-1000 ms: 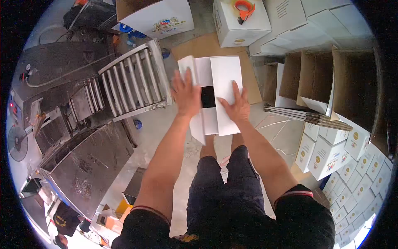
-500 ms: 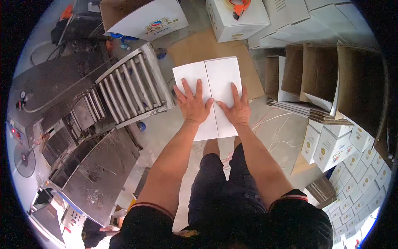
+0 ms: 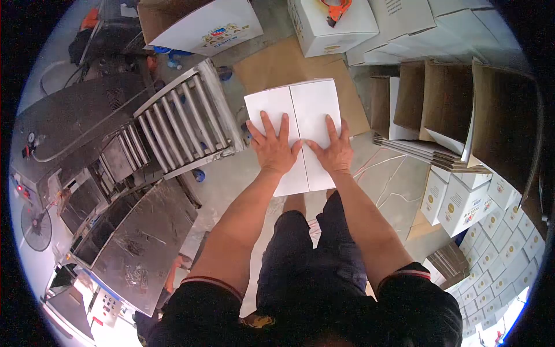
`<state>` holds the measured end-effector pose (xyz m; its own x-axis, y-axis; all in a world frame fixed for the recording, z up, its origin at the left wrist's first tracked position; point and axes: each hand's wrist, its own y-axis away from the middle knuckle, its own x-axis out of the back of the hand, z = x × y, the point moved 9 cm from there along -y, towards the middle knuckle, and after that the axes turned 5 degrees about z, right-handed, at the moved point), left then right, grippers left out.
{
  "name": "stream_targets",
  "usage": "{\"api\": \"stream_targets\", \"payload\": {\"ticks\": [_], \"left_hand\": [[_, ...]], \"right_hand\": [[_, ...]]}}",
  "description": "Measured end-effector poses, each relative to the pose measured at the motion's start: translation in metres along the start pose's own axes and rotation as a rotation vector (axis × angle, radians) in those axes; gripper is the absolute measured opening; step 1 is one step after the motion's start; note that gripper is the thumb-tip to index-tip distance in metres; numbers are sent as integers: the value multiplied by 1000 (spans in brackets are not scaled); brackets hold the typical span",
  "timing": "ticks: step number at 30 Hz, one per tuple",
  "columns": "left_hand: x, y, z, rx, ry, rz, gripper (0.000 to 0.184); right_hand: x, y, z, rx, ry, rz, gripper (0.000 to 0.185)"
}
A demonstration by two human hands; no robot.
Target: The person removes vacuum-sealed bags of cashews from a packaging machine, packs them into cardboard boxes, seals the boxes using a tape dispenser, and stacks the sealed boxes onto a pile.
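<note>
A white cardboard box [image 3: 315, 107] is in front of me, its two top flaps folded down and meeting at a centre seam. My left hand [image 3: 274, 147] lies flat with spread fingers on the left flap. On the right flap rests my right hand [image 3: 333, 151], also open, its fingers near the box's right edge. Both thumbs point toward the seam and almost meet there. Neither hand grasps anything. The sides of the box are mostly hidden from above.
A roller conveyor [image 3: 188, 118] stands to the left. Ahead are an open printed carton [image 3: 217, 32] and a white box [image 3: 341, 32] with an orange tape dispenser [image 3: 335, 10] on top. Open brown-lined cartons [image 3: 448, 101] stand at right, above stacked white boxes [image 3: 491, 260].
My hands stay flat on the flaps, with the thumbs now closer together at the seam. The box and hands appear slightly farther right in view. A person at lower left has shifted.
</note>
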<state>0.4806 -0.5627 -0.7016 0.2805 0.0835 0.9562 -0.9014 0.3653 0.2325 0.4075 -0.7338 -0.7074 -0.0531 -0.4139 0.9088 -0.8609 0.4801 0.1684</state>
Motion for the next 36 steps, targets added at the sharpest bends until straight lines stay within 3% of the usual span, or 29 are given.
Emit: {"api": "stream_targets", "payload": {"ticks": [6,10,12,15,17,19,21,23,24,26,32,36], "left_hand": [[2,2,1,0,12,-12,87],[4,0,1,37,10,-86,91],[3,4,-1,21,21,-19,91],[7,-1,-1,36,28,-27,91],[7,-6,-1,67,38,-67,91],[3,-4,-3,101,50,-124,90],[0,-6,-3,112,37,-146,91],[-3,-4,-5,100,34,-107,92],[-4,-4,-6,100,26,-102,90],[-7,-4,-7,100,4,-95,87],[-6,-5,-6,69,15,-32,89],[-9,-8,-6,83,14,-56,88]], "right_hand": [[6,1,-7,22,-23,10,89],[1,3,-8,31,-40,-85,81],[-4,4,0,47,-80,-117,75],[-7,-7,20,187,-431,-14,67],[5,-53,47,116,-538,132,56],[45,-120,43,98,-323,186,35],[27,-218,82,-209,-747,75,32],[37,-314,70,-151,-316,54,53],[35,-340,67,-383,-398,-101,61],[32,-375,43,-433,-489,-187,68],[-55,-436,67,-545,-615,-343,60],[-66,-411,65,-493,-1029,-535,39]]}}
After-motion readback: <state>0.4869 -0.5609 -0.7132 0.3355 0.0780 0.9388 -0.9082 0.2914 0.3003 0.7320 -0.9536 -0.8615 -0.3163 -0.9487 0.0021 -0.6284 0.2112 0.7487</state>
